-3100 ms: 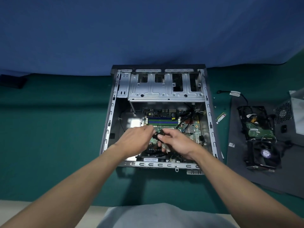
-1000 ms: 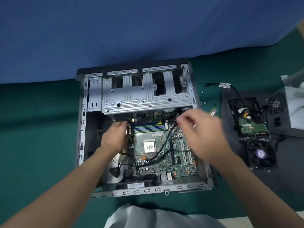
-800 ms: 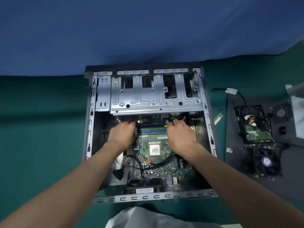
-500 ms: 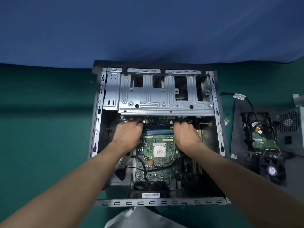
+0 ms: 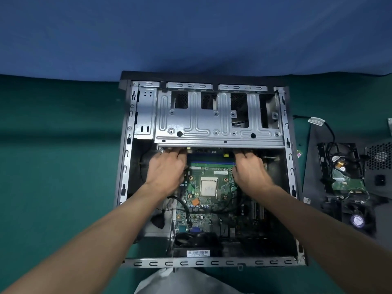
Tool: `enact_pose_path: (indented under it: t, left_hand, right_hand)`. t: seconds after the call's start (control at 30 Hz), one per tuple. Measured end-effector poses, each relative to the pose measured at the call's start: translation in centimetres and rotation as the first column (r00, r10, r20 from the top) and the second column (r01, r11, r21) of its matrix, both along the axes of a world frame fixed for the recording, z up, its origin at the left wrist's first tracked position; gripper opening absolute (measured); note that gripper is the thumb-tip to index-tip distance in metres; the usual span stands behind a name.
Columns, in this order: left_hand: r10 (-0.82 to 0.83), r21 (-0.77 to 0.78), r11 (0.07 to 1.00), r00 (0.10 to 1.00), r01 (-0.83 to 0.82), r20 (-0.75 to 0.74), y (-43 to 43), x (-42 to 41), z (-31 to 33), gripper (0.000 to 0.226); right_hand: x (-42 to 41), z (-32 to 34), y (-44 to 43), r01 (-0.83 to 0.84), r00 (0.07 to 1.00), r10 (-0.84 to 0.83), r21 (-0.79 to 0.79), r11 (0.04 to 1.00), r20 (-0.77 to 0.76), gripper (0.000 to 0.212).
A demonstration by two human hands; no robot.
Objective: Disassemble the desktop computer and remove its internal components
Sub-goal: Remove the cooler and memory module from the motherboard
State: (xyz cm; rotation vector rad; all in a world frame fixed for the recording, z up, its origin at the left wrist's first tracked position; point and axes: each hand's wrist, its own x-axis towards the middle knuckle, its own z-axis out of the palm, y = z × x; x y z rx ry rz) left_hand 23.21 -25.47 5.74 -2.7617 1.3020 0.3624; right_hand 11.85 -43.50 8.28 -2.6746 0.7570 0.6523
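Desktop computer case (image 5: 125, 166), grey metal, lies open with left hand (image 5: 166, 169) and right hand (image 5: 250, 171) at the ends of the blue memory sticks (image 5: 212, 163), fingers (image 5: 179, 153) reaching under the silver drive cage (image 5: 212, 124), grip impossible to tell.

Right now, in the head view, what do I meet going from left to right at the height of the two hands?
Case left wall → left hand → memory sticks → right hand → case right wall → hard drive → power supply.
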Motion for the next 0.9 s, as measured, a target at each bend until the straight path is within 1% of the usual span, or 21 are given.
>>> enact_pose_path:
  t: [0.07, 0.13, 0.17, 0.2, 0.3, 0.33, 0.37, 0.4, 0.43, 0.47, 0.5, 0.53, 0.57, 0.6, 0.63, 0.67, 0.7, 0.77, 0.83, 0.9]
  left_hand:
    - [0.068, 0.025, 0.997, 0.997, -0.067, -0.019, -0.5, 0.4, 0.0, 0.009]
    - [0.158, 0.058, 0.986, 0.986, -0.155, -0.058, -1.0, 0.6, -0.2, 0.014]
    - [0.203, 0.054, 0.979, 0.975, -0.198, -0.093, -1.0, 0.5, -0.4, 0.012]
    - [0.249, 0.031, 0.968, 0.96, -0.247, -0.128, -1.0, 0.5, -0.6, 0.01]
    - [0.4, -0.057, 0.901, 0.876, -0.429, -0.269, -0.6, -0.6, -0.2, 0.018]
    - [0.419, -0.088, 0.884, 0.862, -0.459, -0.285, -0.2, -1.2, 0.0, 0.017]
    - [0.425, -0.088, 0.88, 0.857, -0.466, -0.29, 0.4, -1.8, 0.2, 0.022]
    - [0.42, -0.053, 0.888, 0.852, -0.457, -0.314, 1.0, -2.4, 0.4, 0.029]
    - [0.424, 0.004, 0.892, 0.835, -0.452, -0.349, 1.7, -2.9, 0.7, 0.028]
    - [0.453, 0.08, 0.884, 0.804, -0.46, -0.384, 2.4, -3.3, 1.0, 0.02]
    - [0.486, 0.145, 0.871, 0.775, -0.47, -0.403, 3.1, -3.4, 1.2, 0.01]
    - [0.511, 0.188, 0.858, 0.757, -0.478, -0.407, 3.7, -3.5, 1.4, 0.007]
    - [0.523, 0.198, 0.851, 0.755, -0.486, -0.395, 4.0, -3.8, 1.7, 0.012]
    - [0.514, 0.176, 0.857, 0.775, -0.485, -0.368, 4.2, -4.2, 2.1, 0.012]
    - [0.493, 0.138, 0.869, 0.802, -0.475, -0.338, 4.3, -4.6, 2.4, 0.007]
    - [0.478, 0.108, 0.877, 0.821, -0.469, -0.313, 4.3, -5.1, 2.6, 0.006]
    - [0.469, 0.108, 0.881, 0.828, -0.46, -0.307, 4.3, -5.6, 2.7, 0.007]
    - [0.491, 0.183, 0.871, 0.782, -0.456, -0.385, 4.6, -6.2, 2.6, 0.009]
    - [0.507, 0.258, 0.862, 0.724, -0.436, -0.467, 5.2, -6.4, 2.1, 0.015]
    - [0.478, 0.287, 0.878, 0.732, -0.382, -0.486, 5.4, -6.2, 1.5, 0.011]
  right_hand:
    - [0.6, 0.0, -0.2, 0.035, 0.999, -0.035, -0.003, 0.999, -0.017, 0.016]
    - [1.1, -0.3, -0.3, 0.05, 0.997, -0.051, -0.01, 0.999, -0.05, 0.014]
    - [1.2, -0.6, -0.2, 0.053, 0.997, -0.053, -0.006, 0.999, -0.063, 0.015]
    - [1.3, -0.8, -0.2, 0.06, 0.996, -0.06, -0.002, 0.998, -0.073, 0.015]
    - [1.6, -0.9, 0.1, 0.067, 0.993, -0.068, -0.015, 0.998, -0.096, 0.015]
    - [1.7, -0.7, 0.3, 0.053, 0.993, -0.056, -0.028, 0.998, -0.106, 0.017]
    - [1.9, -0.4, 0.5, 0.025, 0.994, -0.031, -0.055, 0.998, -0.105, 0.02]
    - [1.8, 0.0, 0.9, -0.018, 0.996, 0.009, -0.098, 0.995, -0.09, 0.021]
    - [1.8, 0.3, 1.5, -0.08, 0.995, 0.072, -0.146, 0.986, -0.062, 0.021]
    - [1.5, 0.5, 2.4, -0.162, 0.987, 0.16, -0.174, 0.971, -0.025, 0.025]
    - [1.1, 0.5, 3.4, -0.262, 0.963, 0.269, -0.161, 0.951, 0.018, 0.032]
    - [0.6, 0.4, 4.6, -0.369, 0.923, 0.377, -0.097, 0.925, 0.084, 0.036]
    - [0.0, 0.5, 5.8, -0.476, 0.867, 0.47, -0.003, 0.879, 0.163, 0.035]
    - [-0.5, 0.6, 7.0, -0.577, 0.804, 0.546, 0.083, 0.813, 0.236, 0.034]
    - [-0.9, 0.7, 8.0, -0.666, 0.734, 0.615, 0.125, 0.735, 0.289, 0.034]
    - [-1.2, 0.5, 8.7, -0.739, 0.664, 0.681, 0.129, 0.661, 0.31, 0.033]
    - [-1.3, 0.2, 9.2, -0.791, 0.605, 0.735, 0.12, 0.6, 0.306, 0.03]
    - [-1.6, -0.4, 9.6, -0.839, 0.542, 0.802, 0.106, 0.534, 0.249, 0.027]
    - [-1.8, -0.8, 9.6, -0.86, 0.506, 0.843, 0.039, 0.508, 0.185, 0.026]
    - [-1.7, -1.0, 9.4, -0.864, 0.486, 0.862, -0.066, 0.499, 0.144, 0.022]
